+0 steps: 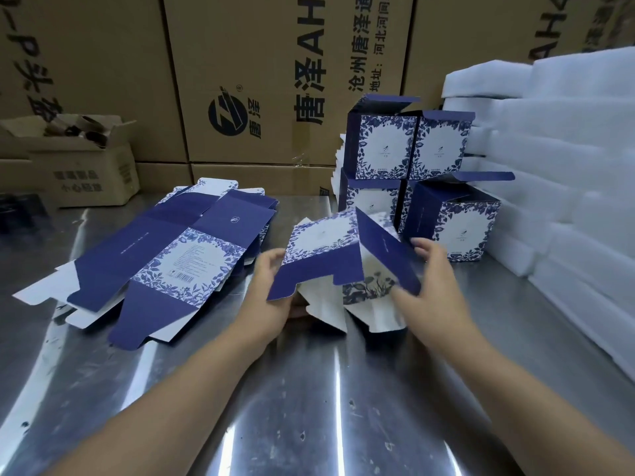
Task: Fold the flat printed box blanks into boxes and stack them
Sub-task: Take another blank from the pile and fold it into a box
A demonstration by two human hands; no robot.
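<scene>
Head view shows a partly folded box blank [319, 255] held just above the counter [309, 389], near its middle, between both hands. The left hand [271, 290] is seen grasping the blank's left edge, with the thumb laid on the flower-printed panel and the fingers beneath. The right hand [429, 280] is curled round the dark blue side panel on the right. This hand is blurred, and the exact lie of its fingers cannot be told. The blank's panels are bent at angles to one another, its white inner face is exposed underneath, and its lower flaps hang loose toward the counter.

A pile of flat blanks [178, 255] is noted on the counter to the left, near the left hand. The blanks are laid printed side up and fanned unevenly, and a barcode is visible on the top one.

Folded boxes [412, 149] are stacked behind the held blank, in two tiers. Two boxes are set side by side in the upper tier, with their top flaps raised. The lower tier is partly hidden by the held blank, and its count cannot be told. The stack is placed just beside a tall pile of white foam sheets [567, 166] along the right side.

Large printed cartons [257, 63] are ranged behind the counter. A small open carton [86, 166] holding rolls [89, 123] is recorded at the far left.
</scene>
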